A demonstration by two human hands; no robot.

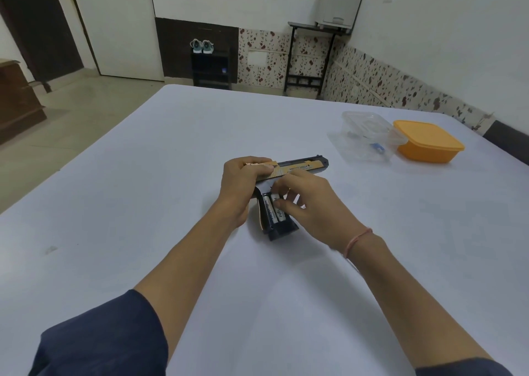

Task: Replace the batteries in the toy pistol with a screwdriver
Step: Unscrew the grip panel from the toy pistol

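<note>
The toy pistol (303, 166), dark blue with a tan slide, lies on its side at the middle of the white table (200, 146), barrel pointing right. Its grip faces me with the battery bay uncovered, and two white batteries (273, 210) lie side by side in it. My left hand (240, 186) is shut on the rear of the slide and pins the pistol down. My right hand (312, 206) rests over the grip, its fingertips touching the right-hand battery. No screwdriver or battery cover shows in view.
A clear plastic container (365, 135) holding small items, one of them blue, stands at the right rear. An orange lidded box (428, 140) sits just beyond it. The table's far edge runs behind them, near the wall.
</note>
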